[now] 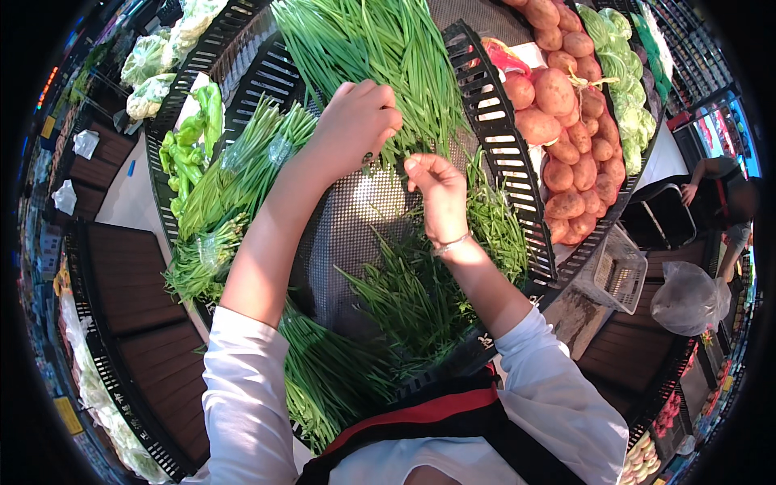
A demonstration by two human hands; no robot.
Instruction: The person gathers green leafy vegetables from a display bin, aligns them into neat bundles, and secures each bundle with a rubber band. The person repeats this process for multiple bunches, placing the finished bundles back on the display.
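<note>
My left hand [357, 130] is curled at the lower tips of a large heap of garlic chives [388, 54]; its fingertips are partly hidden, so its hold is unclear. Just below and to the right, my right hand [438, 182] has thumb and forefinger drawn together near the leaf tips; whether anything thin lies between them I cannot tell. Under both hands is a dark woven mesh mat [357, 242]. Loose green leaves [418, 297] lie on it nearer my body. Bundles of greens wrapped in clear film [242, 163] lie to the left.
Black slatted dividers [503, 145] flank the chives. Potatoes [567, 163], some in red net, and cabbages [624, 91] are on the right; green peppers [191, 142] and wrapped cauliflowers [148, 94] on the left. A white crate [612, 273] and another person [721, 188] are at the right.
</note>
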